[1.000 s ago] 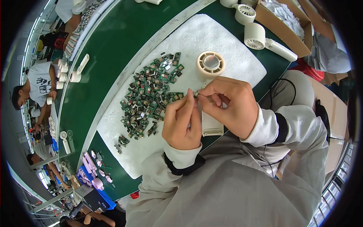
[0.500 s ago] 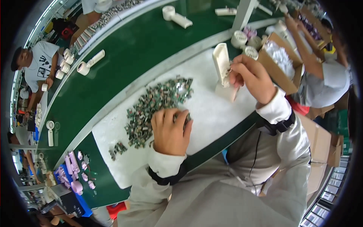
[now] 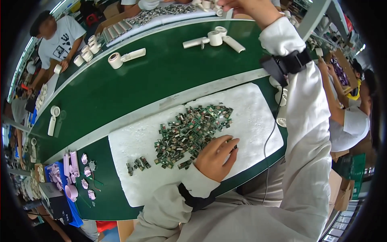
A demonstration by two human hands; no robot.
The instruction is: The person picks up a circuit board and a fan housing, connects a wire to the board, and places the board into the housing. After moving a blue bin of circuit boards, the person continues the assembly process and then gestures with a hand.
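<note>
My left hand rests at the right edge of a heap of small green circuit boards on a white foam sheet. Its fingers are curled, and a dark bit of a circuit board shows between thumb and fingertips. My right arm stretches across the green belt. My right hand is at the top edge of the picture, partly cut off, with its visible fingers stretched out towards white fan parts. Below it on the belt lie two white handheld fan housings, close together.
More fan housings lie along the belt. Pink parts and a blue bin are at the left. Co-workers sit across the belt and at the right. White round fan heads stand beside the foam.
My right hand has moved from above the foam to beyond the belt; the white housing it held is no longer in it. My view has shifted. My left hand stays by the boards.
</note>
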